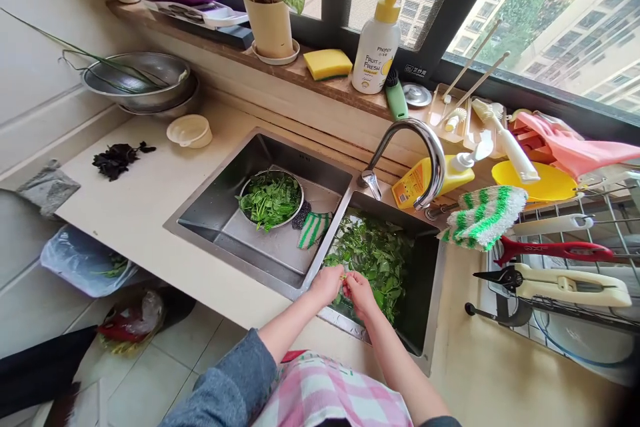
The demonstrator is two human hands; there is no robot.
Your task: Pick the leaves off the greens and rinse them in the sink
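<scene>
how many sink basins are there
2: the left basin, where a round bowl of leafy greens sits, and the right basin beside it, with loose greens spread inside. No others show.

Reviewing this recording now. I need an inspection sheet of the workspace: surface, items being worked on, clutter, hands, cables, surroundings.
Surface: pale countertop with a two-basin sink.
Work items: loose greens in the right basin; more leaves in a round container in the left.
Clutter: striped cloth beside the container; dark clump on the counter.
Hands: left hand and right hand together, fingertips at a small bit of green.
Cables: nothing seen.
Surroundings: potted plant, sponge and pump bottle on the windowsill.
</scene>
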